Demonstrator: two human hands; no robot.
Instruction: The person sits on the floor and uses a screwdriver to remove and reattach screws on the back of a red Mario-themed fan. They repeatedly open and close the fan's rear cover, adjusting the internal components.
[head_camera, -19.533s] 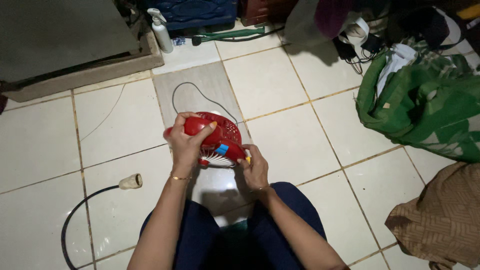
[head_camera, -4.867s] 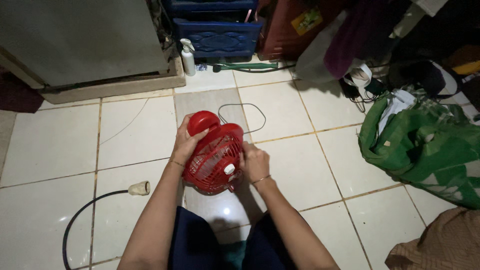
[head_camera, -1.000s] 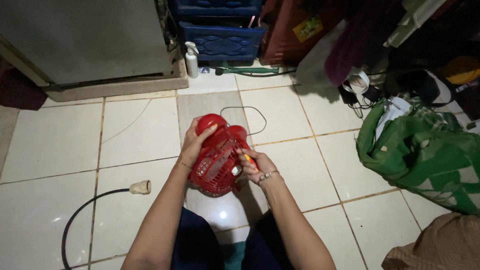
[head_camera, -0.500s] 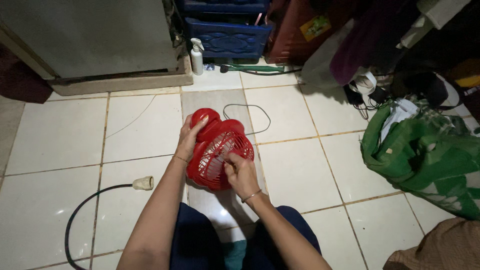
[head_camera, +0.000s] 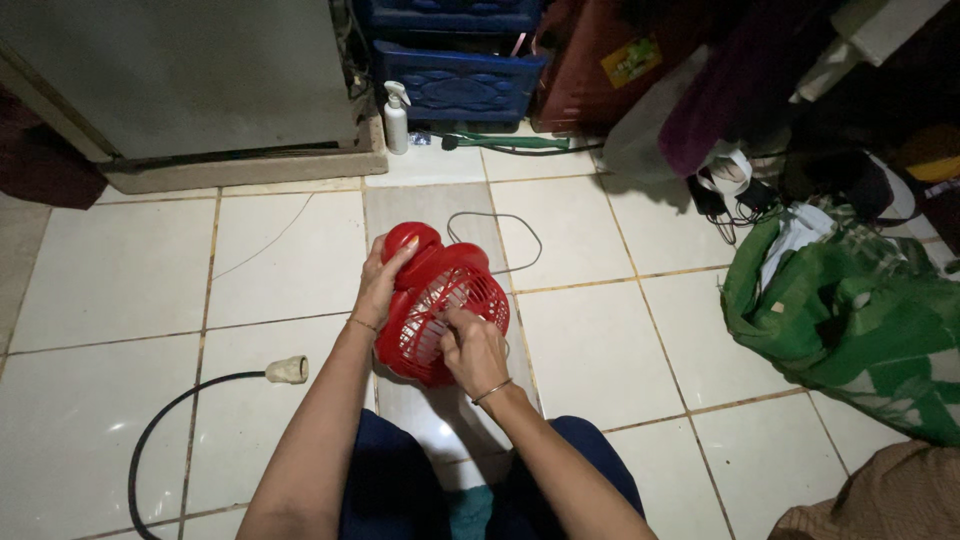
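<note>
The right hand (head_camera: 473, 350) has its fingers (head_camera: 455, 322) bunched against the front grille of a small red fan (head_camera: 437, 300), pinching or pressing there; what they grip is too small to tell. The left hand (head_camera: 378, 288) clasps the fan's rear housing, holding it tilted above the tiled floor (head_camera: 140, 270). The grille looks still fitted, so the work seems unfinished. A thin cord (head_camera: 495, 240) loops behind.

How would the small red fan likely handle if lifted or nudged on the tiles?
The red fan looks like thin moulded plastic, so probably light; the left hand props it alone. Its slatted grille, where the right hand presses, may flex. The rounded body could rock or tip on the glossy tiled floor, and the thin cord would trail limply.
</note>
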